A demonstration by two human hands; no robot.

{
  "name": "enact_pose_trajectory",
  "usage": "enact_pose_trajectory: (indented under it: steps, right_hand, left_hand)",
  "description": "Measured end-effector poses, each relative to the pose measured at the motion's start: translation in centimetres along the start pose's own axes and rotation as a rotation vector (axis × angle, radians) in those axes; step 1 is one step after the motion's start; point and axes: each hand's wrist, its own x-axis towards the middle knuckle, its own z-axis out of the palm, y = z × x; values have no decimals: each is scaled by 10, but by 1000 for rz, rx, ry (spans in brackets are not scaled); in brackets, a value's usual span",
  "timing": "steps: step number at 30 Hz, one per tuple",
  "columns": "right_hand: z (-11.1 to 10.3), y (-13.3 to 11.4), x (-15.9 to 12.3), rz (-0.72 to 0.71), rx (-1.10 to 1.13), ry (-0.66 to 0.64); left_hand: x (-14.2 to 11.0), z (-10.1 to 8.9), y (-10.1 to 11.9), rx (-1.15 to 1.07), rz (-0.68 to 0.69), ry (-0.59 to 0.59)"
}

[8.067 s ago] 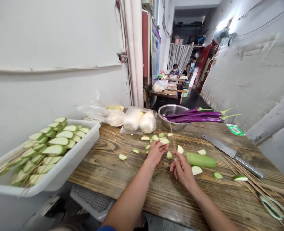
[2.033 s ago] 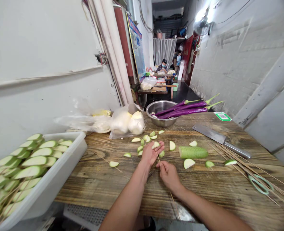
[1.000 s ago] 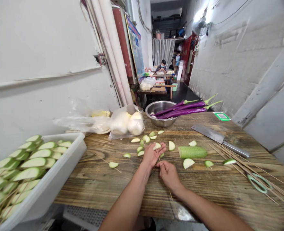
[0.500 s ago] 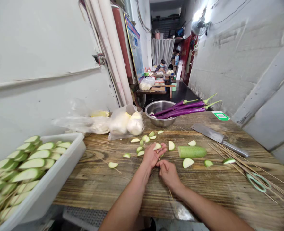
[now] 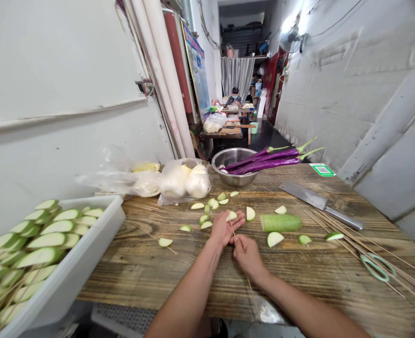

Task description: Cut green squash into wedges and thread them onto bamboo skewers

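Observation:
My left hand (image 5: 222, 227), palm up, holds a half-round zucchini slice (image 5: 231, 216) by its fingers and thumb. A thin bamboo skewer (image 5: 233, 229) runs up to the slice's lower edge; how deep its tip sits is hidden. Closed round the skewer, my right hand (image 5: 245, 253) is just below and right of the left, and the rest of the stick trails down toward the table's near edge. To the right lies a cut zucchini piece (image 5: 281, 222), with loose slices such as one half-round slice (image 5: 275, 239) around it. A skewered slice (image 5: 165, 242) rests to the left.
A white bin (image 5: 105, 216) full of skewered slices stands at left. Behind are bagged white items (image 5: 184, 180) and a steel bowl (image 5: 233, 177) with eggplants (image 5: 263, 161). A cleaver (image 5: 309, 196), loose skewers (image 5: 355, 239) and scissors (image 5: 376, 267) lie right. A person (image 5: 234, 97) sits far back.
Both hands, with the slice and skewer, have shifted very slightly to the right. The person at the back has changed head position. The things on the table have not moved.

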Motion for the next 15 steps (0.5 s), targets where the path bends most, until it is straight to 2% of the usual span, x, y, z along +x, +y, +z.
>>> enact_pose_trajectory:
  steps: [15]
  right_hand:
    - [-2,-4,2,-4,30,-7]
  left_hand:
    - [-2,1,-4,16,-29,12]
